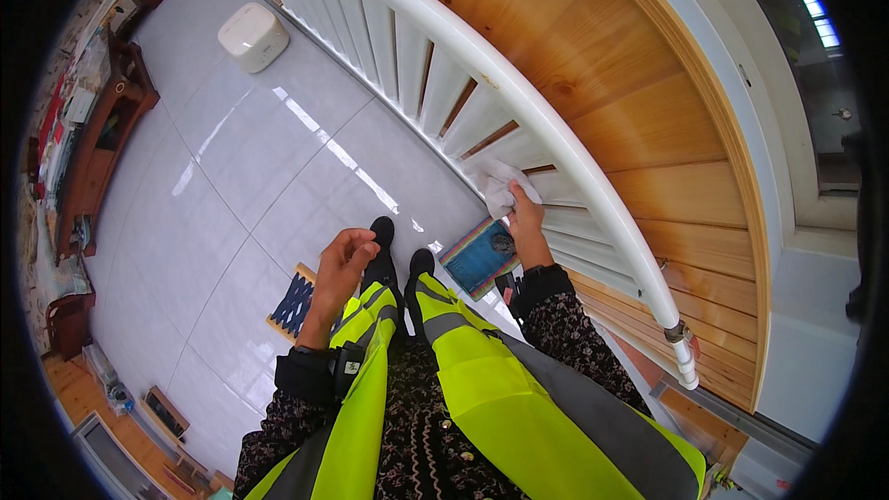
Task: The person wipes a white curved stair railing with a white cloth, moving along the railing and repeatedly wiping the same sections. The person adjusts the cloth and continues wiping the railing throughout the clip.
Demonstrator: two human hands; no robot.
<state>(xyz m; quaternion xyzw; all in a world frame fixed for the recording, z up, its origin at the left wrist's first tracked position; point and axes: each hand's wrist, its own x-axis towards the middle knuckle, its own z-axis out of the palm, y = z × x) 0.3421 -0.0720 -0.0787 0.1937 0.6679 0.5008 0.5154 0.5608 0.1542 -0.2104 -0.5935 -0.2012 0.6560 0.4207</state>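
My right hand (528,226) grips a crumpled white cloth (505,187). The cloth rests against the lower part of a white column radiator (451,94), close to the floor. A thick white pipe (555,121) curves along the radiator's top side. My left hand (344,267) hovers above the floor in front of my left shoe, loosely curled with nothing visible in it. Below my right wrist lies a blue textile mat (476,260) with a striped border and a dark patch, partly hidden by that hand.
A small folding stool (293,302) with dark blue webbing stands left of my feet. Farther off on the grey tiled floor (229,173) sits a white rounded box (253,38). Wooden furniture (104,146) lines the left side. Wood panelling (667,132) backs the radiator.
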